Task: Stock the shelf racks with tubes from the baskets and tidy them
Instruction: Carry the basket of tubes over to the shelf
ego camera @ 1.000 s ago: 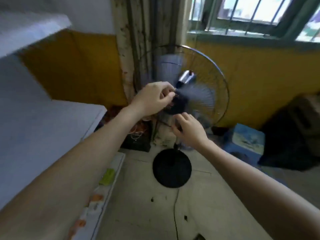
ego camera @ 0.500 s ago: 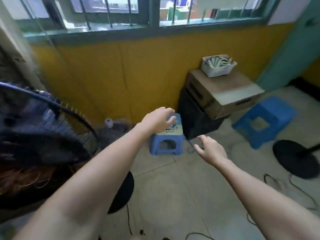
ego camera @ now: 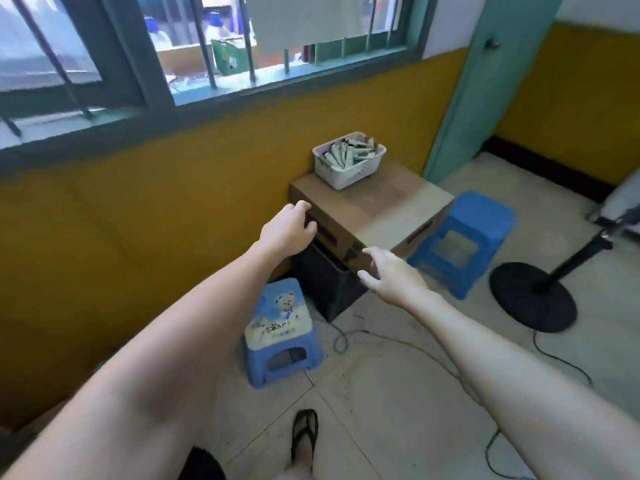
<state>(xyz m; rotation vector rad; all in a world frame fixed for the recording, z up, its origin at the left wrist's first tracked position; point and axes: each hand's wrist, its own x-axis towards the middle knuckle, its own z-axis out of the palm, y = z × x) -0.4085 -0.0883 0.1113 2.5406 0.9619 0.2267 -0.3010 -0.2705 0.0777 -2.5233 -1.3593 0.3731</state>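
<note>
Risk underfoot: a loose cable [ego camera: 341,342] trails over the floor at 5 o'clock, between the sandalled foot [ego camera: 304,434] and the cardboard box [ego camera: 381,206]; a step forward could snag it; the small blue stool [ego camera: 280,327] at 6 o'clock also stands in the path
Risk at the lift: the white basket [ego camera: 348,166] looks heaped with tubes [ego camera: 346,154]; a hasty or one-sided lift might spill some; the box overhangs the black crate [ego camera: 329,285] under it, so leaning on it might rock it
Pose, left hand [ego camera: 287,230]: arm stretched forward; back of the hand up; fingers loosely curled, holding nothing; it lies over the box's near left corner, and whether it touches cannot be told
Pose, right hand [ego camera: 391,271]: arm stretched forward; fingers relaxed and slightly spread, holding nothing; before the box's near edge
Task thing: the basket sits at 1 o'clock on the far part of the box top, against the yellow wall; well beyond both hands
Shelf racks: not in view
</note>
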